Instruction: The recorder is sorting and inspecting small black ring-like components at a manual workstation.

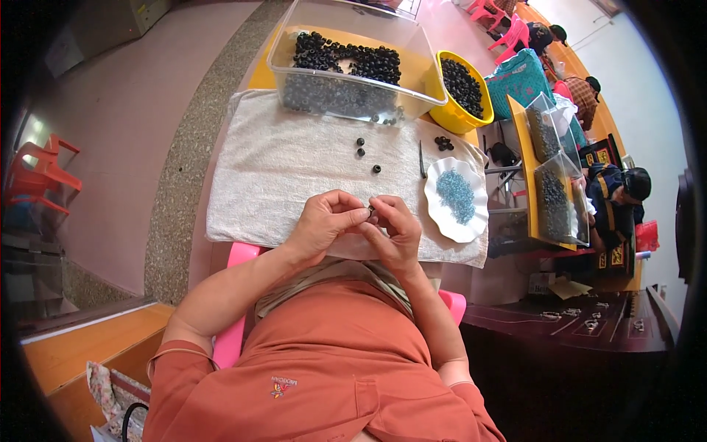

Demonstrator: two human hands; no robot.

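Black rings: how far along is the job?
Probably early. Possibly done: the yellow bowl holds black rings, though finished or not cannot be told. In hand: both hands, left hand and right hand, pinch one small dark piece over the towel. Left: a clear bin full of rings, a few loose rings on the towel, and blue bits on the white plate.

I see my left hand [324,221] and right hand [394,228] pinching a small black ring [371,213] together above the white towel [258,177].
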